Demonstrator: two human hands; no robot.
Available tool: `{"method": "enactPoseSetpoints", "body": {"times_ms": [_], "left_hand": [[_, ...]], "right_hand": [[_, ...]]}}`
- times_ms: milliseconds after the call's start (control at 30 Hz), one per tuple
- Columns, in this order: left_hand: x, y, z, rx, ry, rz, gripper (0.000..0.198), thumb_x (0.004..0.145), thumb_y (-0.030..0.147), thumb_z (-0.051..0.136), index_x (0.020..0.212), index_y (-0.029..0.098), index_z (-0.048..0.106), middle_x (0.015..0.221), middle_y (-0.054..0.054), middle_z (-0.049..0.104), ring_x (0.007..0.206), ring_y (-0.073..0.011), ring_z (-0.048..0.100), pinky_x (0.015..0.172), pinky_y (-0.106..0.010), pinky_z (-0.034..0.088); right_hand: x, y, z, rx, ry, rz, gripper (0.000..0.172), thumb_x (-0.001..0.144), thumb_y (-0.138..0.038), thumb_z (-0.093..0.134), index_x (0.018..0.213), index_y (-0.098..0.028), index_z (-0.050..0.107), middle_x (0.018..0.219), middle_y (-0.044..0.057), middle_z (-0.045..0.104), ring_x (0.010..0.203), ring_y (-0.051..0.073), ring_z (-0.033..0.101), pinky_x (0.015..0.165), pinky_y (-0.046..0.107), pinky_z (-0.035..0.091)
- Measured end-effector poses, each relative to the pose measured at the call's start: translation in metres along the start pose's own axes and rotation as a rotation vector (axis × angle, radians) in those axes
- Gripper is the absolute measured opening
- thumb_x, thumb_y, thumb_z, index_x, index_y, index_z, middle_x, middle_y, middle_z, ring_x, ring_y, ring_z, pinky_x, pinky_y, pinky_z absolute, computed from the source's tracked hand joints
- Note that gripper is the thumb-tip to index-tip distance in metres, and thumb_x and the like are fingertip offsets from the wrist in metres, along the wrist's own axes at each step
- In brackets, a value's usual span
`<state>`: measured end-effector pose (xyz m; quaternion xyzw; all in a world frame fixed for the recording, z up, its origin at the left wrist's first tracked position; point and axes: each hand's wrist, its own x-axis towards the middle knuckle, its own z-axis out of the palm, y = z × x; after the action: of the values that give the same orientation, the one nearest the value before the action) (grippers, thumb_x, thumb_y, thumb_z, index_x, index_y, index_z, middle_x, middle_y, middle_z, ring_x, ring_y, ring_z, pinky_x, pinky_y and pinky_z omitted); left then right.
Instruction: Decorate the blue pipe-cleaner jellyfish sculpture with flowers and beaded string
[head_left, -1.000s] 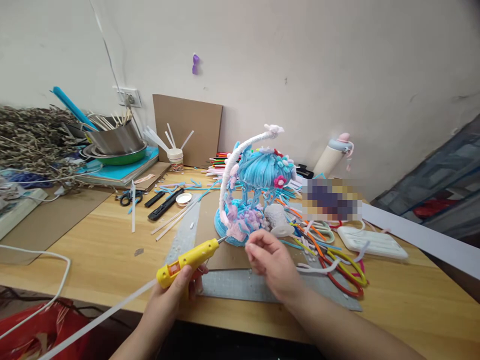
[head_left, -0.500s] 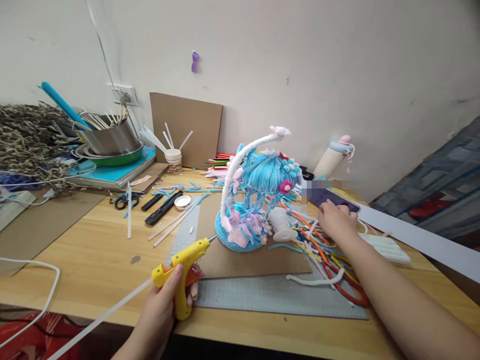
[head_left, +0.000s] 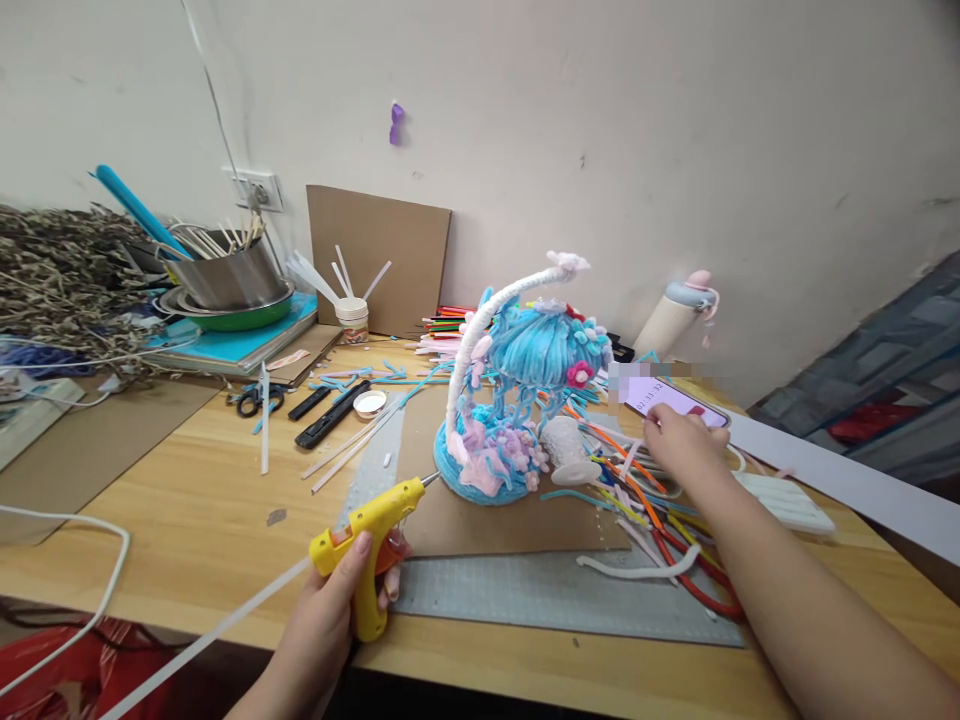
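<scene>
My left hand (head_left: 330,610) grips a yellow glue gun (head_left: 371,535) near the table's front edge, nozzle aimed at the base of a blue and pink pipe-cleaner model (head_left: 517,395) on a brown cardboard sheet (head_left: 480,525). A white glue stick trails from the gun's back to the lower left. My right hand (head_left: 679,445) reaches right of the model and rests on a phone (head_left: 675,400) whose screen is lit; its fingers are curled over the phone's near edge. A heap of loose coloured pipe cleaners (head_left: 652,510) lies under my right forearm.
A grey cutting mat (head_left: 555,595) lies under the cardboard. Scissors (head_left: 259,398), black knives (head_left: 326,415) and white sticks lie at centre left. A steel pot (head_left: 225,275), dried twigs (head_left: 60,270), a white cable (head_left: 82,590) and a white case (head_left: 787,500) are around.
My right hand left the model's base and went right to the phone, whose screen has lit up. My left hand turned the glue gun more upright.
</scene>
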<state>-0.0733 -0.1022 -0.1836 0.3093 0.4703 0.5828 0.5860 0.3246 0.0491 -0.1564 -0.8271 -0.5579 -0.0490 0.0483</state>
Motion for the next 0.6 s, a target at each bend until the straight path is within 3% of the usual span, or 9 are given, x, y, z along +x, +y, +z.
{"method": "enactPoseSetpoints", "body": {"times_ms": [67,100,133,233,267,300,367,433,600], "left_hand": [[-0.002,0.001,0.000,-0.009,-0.038,0.008,0.035,0.079,0.047,0.061,0.083,0.013,0.068,0.076,-0.007,0.066,0.049,-0.0084,0.050,0.046,-0.020,0.038],[-0.003,0.001,0.001,-0.016,-0.062,0.012,0.036,0.079,0.047,0.061,0.082,0.013,0.068,0.076,-0.007,0.066,0.049,-0.0089,0.050,0.047,-0.021,0.038],[-0.005,0.001,0.001,-0.025,-0.084,0.012,0.036,0.078,0.048,0.061,0.082,0.013,0.069,0.075,-0.008,0.067,0.050,-0.0094,0.050,0.047,-0.022,0.039],[-0.015,0.001,0.002,-0.064,-0.117,-0.034,0.041,0.075,0.053,0.063,0.076,0.013,0.071,0.072,-0.009,0.067,0.053,-0.0111,0.051,0.051,-0.024,0.041],[-0.019,0.000,0.001,-0.080,-0.122,-0.053,0.043,0.074,0.055,0.064,0.072,0.013,0.071,0.072,-0.009,0.067,0.054,-0.0121,0.052,0.052,-0.025,0.042],[-0.022,0.000,0.001,-0.094,-0.128,-0.065,0.044,0.072,0.057,0.066,0.069,0.013,0.071,0.072,-0.009,0.068,0.056,-0.0133,0.053,0.053,-0.025,0.042],[-0.029,-0.001,0.000,-0.108,-0.127,-0.064,0.046,0.068,0.058,0.069,0.065,0.012,0.070,0.072,-0.010,0.068,0.060,-0.0153,0.056,0.054,-0.026,0.044],[-0.034,-0.001,-0.002,-0.105,-0.100,-0.046,0.045,0.066,0.057,0.072,0.069,0.012,0.072,0.071,-0.010,0.068,0.061,-0.0169,0.057,0.054,-0.027,0.045],[-0.041,-0.004,-0.005,-0.058,-0.015,-0.014,0.041,0.065,0.055,0.073,0.076,0.015,0.070,0.069,-0.007,0.069,0.067,-0.0214,0.062,0.061,-0.032,0.050]], "right_hand": [[-0.027,-0.011,-0.024,0.199,0.015,-0.074,0.025,0.086,-0.030,0.040,0.088,-0.018,0.061,0.081,0.011,0.065,0.086,0.028,0.059,0.079,0.043,0.039],[-0.045,-0.017,-0.037,0.372,-0.026,-0.183,0.022,0.086,-0.031,0.041,0.084,-0.019,0.059,0.078,0.007,0.065,0.079,0.025,0.059,0.074,0.037,0.041],[-0.064,-0.025,-0.048,0.542,-0.126,-0.337,0.021,0.086,-0.032,0.042,0.080,-0.020,0.058,0.077,0.005,0.063,0.076,0.022,0.058,0.071,0.033,0.042],[-0.123,-0.055,-0.070,0.881,-0.643,-0.789,0.012,0.083,-0.028,0.052,0.074,-0.020,0.056,0.075,0.002,0.061,0.073,0.016,0.056,0.069,0.027,0.042],[-0.139,-0.066,-0.071,0.982,-0.759,-0.801,0.011,0.081,-0.026,0.054,0.073,-0.019,0.055,0.071,0.000,0.058,0.068,0.014,0.053,0.065,0.025,0.042],[-0.152,-0.078,-0.070,1.095,-0.812,-0.723,0.012,0.082,-0.027,0.054,0.073,-0.019,0.053,0.067,-0.001,0.053,0.062,0.012,0.048,0.058,0.023,0.039],[-0.171,-0.099,-0.061,1.323,-0.792,-0.546,0.014,0.083,-0.031,0.055,0.076,-0.020,0.051,0.062,-0.004,0.045,0.055,0.009,0.040,0.051,0.021,0.033],[-0.180,-0.112,-0.050,1.450,-0.713,-0.479,0.015,0.085,-0.033,0.055,0.078,-0.020,0.053,0.062,-0.004,0.042,0.055,0.009,0.038,0.051,0.021,0.032],[-0.188,-0.117,-0.032,1.480,-0.511,-0.574,0.010,0.087,-0.029,0.056,0.082,-0.020,0.059,0.072,-0.002,0.051,0.067,0.010,0.046,0.062,0.022,0.039]]}}
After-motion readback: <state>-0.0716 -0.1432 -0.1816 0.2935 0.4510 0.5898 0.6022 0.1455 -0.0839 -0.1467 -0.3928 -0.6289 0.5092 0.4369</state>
